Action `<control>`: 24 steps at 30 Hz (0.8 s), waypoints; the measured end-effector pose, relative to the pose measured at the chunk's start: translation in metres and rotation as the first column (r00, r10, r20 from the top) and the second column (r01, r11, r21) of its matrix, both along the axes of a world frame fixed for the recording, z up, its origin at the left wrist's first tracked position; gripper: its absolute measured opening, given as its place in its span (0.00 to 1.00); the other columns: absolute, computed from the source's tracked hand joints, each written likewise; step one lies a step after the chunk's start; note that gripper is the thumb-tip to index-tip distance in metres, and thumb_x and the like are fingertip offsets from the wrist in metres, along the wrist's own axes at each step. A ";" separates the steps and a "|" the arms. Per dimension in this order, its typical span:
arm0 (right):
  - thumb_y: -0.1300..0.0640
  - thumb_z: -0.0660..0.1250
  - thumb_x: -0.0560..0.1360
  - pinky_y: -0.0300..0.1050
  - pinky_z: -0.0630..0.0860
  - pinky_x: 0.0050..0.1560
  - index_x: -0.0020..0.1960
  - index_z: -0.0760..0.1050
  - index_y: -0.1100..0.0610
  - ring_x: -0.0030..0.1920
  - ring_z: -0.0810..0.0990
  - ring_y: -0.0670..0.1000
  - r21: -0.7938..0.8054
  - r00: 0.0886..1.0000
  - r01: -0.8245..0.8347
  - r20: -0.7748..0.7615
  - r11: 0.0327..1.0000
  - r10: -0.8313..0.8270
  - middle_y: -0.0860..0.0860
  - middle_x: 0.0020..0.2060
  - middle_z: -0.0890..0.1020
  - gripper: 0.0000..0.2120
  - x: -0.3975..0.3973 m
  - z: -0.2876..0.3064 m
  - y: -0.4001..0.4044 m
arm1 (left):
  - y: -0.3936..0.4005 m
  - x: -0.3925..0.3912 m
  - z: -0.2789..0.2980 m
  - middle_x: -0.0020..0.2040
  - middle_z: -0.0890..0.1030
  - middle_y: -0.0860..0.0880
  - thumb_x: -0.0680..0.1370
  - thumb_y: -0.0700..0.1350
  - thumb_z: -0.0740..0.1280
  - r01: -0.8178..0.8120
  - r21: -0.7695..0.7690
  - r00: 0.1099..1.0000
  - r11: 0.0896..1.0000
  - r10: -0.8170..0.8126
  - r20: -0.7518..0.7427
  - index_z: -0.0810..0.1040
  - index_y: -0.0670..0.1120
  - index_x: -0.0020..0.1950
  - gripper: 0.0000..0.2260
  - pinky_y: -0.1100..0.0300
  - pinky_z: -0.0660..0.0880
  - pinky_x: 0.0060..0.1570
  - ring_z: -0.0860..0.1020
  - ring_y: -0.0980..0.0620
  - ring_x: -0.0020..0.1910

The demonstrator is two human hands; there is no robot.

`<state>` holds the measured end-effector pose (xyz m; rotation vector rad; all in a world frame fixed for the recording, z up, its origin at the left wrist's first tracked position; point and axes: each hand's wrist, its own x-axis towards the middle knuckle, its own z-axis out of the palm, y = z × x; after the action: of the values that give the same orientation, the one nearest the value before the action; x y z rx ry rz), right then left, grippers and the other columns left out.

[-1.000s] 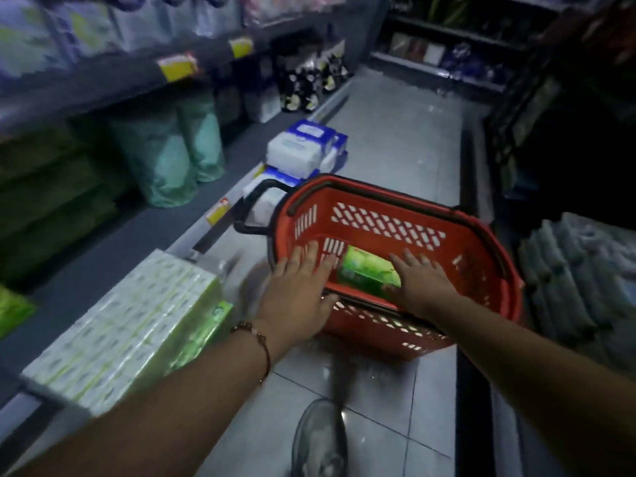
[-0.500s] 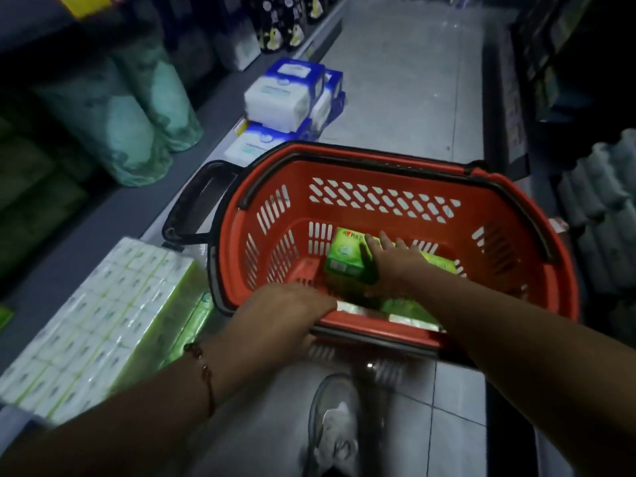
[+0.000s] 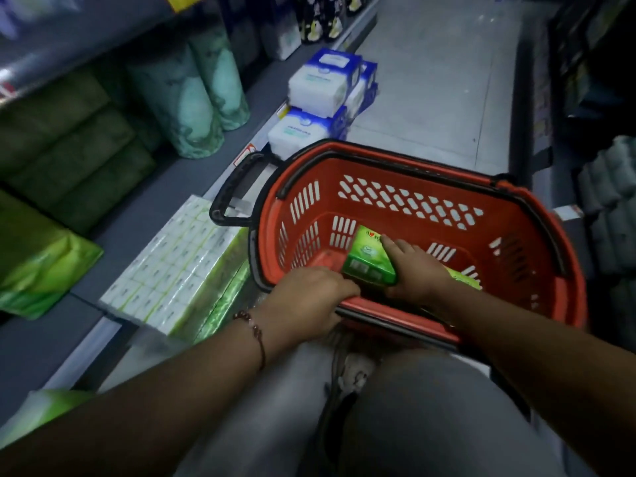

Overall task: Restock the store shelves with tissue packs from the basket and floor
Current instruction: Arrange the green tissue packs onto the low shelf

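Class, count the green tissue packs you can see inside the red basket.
2. One green pack is held by the right hand; a second peeks out beside that wrist. More may lie hidden beneath.

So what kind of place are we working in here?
Most likely a shop aisle: shelves stocked with wrapped paper goods, price tags on the shelf edge, and a red shopping basket on the tiled floor.

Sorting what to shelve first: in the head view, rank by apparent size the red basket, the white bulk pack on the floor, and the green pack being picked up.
1. red basket
2. white bulk pack
3. green pack
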<state>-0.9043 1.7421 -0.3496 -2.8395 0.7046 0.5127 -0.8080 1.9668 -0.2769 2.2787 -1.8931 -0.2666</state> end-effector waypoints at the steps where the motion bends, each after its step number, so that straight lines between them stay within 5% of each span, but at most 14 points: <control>1: 0.39 0.74 0.67 0.55 0.66 0.72 0.81 0.40 0.49 0.73 0.65 0.59 0.003 0.999 0.001 0.041 1.000 -0.001 0.55 0.78 0.59 0.57 -0.005 0.011 0.005 | 0.000 -0.002 0.004 0.48 0.83 0.54 0.73 0.49 0.67 -0.015 0.003 1.000 1.000 0.015 -0.003 0.80 0.55 0.54 0.10 0.54 0.78 0.45 0.80 0.52 0.49; 5: 0.33 0.73 0.67 0.56 0.65 0.72 0.81 0.40 0.51 0.74 0.63 0.60 0.033 0.990 0.008 0.137 0.999 -0.013 0.56 0.78 0.58 0.58 -0.017 0.044 0.021 | 0.006 -0.015 0.017 0.47 0.83 0.53 0.71 0.51 0.67 0.009 -0.043 0.996 0.999 -0.005 0.093 0.80 0.54 0.52 0.11 0.59 0.75 0.40 0.81 0.51 0.47; 14: 0.40 0.74 0.69 0.56 0.55 0.78 0.80 0.36 0.46 0.79 0.54 0.58 0.006 0.968 -0.158 0.197 0.987 0.154 0.53 0.80 0.52 0.56 -0.023 0.011 0.077 | 0.077 -0.046 -0.016 0.54 0.82 0.53 0.75 0.58 0.61 0.063 0.044 0.996 0.997 -0.061 -0.059 0.79 0.55 0.62 0.17 0.59 0.74 0.50 0.78 0.49 0.50; 18: 0.43 0.75 0.69 0.56 0.53 0.78 0.80 0.36 0.48 0.79 0.53 0.59 -0.024 0.944 -0.243 0.223 0.970 0.243 0.54 0.80 0.50 0.57 -0.009 0.025 0.099 | 0.102 -0.029 -0.018 0.49 0.84 0.51 0.73 0.58 0.61 -0.052 0.036 0.998 0.998 0.053 -0.029 0.81 0.53 0.58 0.19 0.56 0.76 0.46 0.81 0.47 0.46; 22: 0.43 0.76 0.68 0.56 0.54 0.77 0.81 0.39 0.50 0.78 0.55 0.60 -0.086 0.897 -0.317 0.297 0.944 0.328 0.56 0.80 0.53 0.57 0.006 0.061 0.125 | 0.137 -0.021 0.005 0.60 0.79 0.49 0.73 0.55 0.67 -0.210 0.072 0.974 0.975 0.214 -0.067 0.75 0.52 0.69 0.24 0.53 0.72 0.61 0.75 0.49 0.59; 24: 0.44 0.77 0.67 0.56 0.55 0.77 0.81 0.41 0.51 0.78 0.56 0.61 -0.131 0.864 -0.374 0.309 0.918 0.397 0.56 0.80 0.54 0.58 0.014 0.087 0.141 | 0.157 -0.022 0.029 0.62 0.77 0.52 0.75 0.54 0.68 -0.375 0.012 0.905 0.927 0.369 -0.211 0.74 0.54 0.71 0.24 0.58 0.70 0.62 0.73 0.54 0.61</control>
<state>-0.8902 1.8835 -0.2629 -3.0275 0.0886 0.0490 -0.8297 2.1235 -0.2481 2.4215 -1.3196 -0.4041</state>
